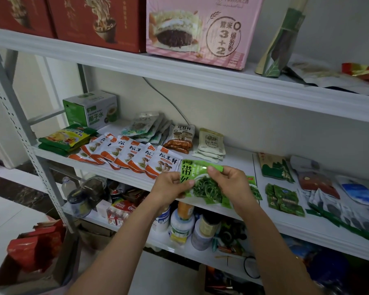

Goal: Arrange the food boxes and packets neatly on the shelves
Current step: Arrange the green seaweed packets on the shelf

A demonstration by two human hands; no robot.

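Currently the green seaweed packet [205,184] sits at the middle shelf's [239,162] front edge, 3 o'clock of the mushroom packets [164,160]. The left hand [170,188] pinches its 9 o'clock edge, the right hand [230,182] its 12 o'clock seal. It looks light, floppy, slick film, likely best gripped by the sealed edges.

Bare middle shelf [239,156] lies open between cream sachets [211,143] and green-brown packets [275,167].

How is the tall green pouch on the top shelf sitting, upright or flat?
Upright: the tall green pouch stands on its base beside the pink cardboard box.
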